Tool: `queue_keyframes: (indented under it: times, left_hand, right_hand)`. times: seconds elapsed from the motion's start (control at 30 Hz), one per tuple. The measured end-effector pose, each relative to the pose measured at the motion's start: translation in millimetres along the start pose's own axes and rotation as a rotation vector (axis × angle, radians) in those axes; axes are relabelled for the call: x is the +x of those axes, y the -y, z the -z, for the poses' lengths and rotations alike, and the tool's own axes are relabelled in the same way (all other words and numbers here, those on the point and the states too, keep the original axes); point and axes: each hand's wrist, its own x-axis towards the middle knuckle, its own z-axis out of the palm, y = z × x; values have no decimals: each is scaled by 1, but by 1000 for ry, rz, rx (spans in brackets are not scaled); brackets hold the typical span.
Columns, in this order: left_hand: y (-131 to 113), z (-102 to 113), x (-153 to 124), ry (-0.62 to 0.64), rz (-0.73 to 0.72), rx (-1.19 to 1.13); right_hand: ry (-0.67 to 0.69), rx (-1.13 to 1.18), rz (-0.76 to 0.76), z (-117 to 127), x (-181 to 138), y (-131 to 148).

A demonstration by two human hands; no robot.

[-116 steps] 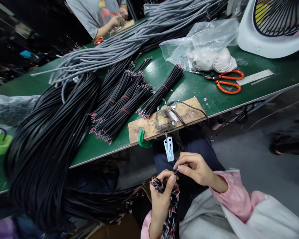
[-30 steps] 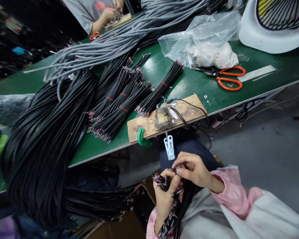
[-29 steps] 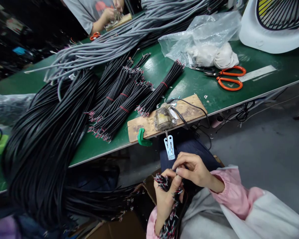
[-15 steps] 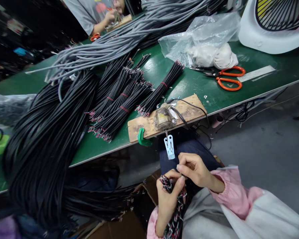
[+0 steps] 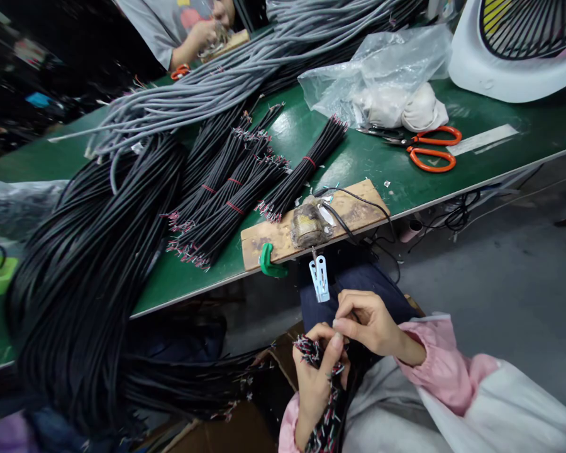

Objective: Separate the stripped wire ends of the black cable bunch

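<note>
My left hand [image 5: 317, 371] is closed around a bundle of black cables [image 5: 327, 418] with stripped red, white and green ends, held upright in my lap. My right hand [image 5: 368, 321] pinches one wire end at the top of that bundle, thumb and forefinger pressed together. Both hands are just below a white double-pronged blade tool [image 5: 319, 280] that hangs from a wooden board [image 5: 353, 211] clamped to the table edge by a green clamp [image 5: 270, 263].
The green table [image 5: 500, 119] carries a large heap of long black cables [image 5: 89, 264], tied black bundles [image 5: 231, 189], grey cables [image 5: 226, 88], orange scissors [image 5: 429, 148], a plastic bag [image 5: 382, 75] and a white fan [image 5: 514, 44]. Another person [image 5: 188, 25] works at the far side.
My hands stay below the blade tool; the left hand's bundle has shifted slightly and the right fingers keep working at its top. The view has barely moved.
</note>
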Motion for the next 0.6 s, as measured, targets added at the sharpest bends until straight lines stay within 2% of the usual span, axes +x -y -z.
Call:
queue_keyframes:
  times: [0.13, 0.23, 0.4, 0.6]
  left_hand:
    - [-2, 1, 1, -33, -87, 112]
    - [-6, -2, 2, -86, -101, 75]
    - [-6, -6, 2, -96, -75, 1]
    - [-4, -5, 3, -89, -67, -50]
  right_hand:
    - [-57, -159, 24, -4, -2, 4]
    - [-105, -227, 57, -8, -4, 3]
    - [-176, -215, 82, -11, -3, 0]
    - [-159, -184, 117, -8, -1, -1]
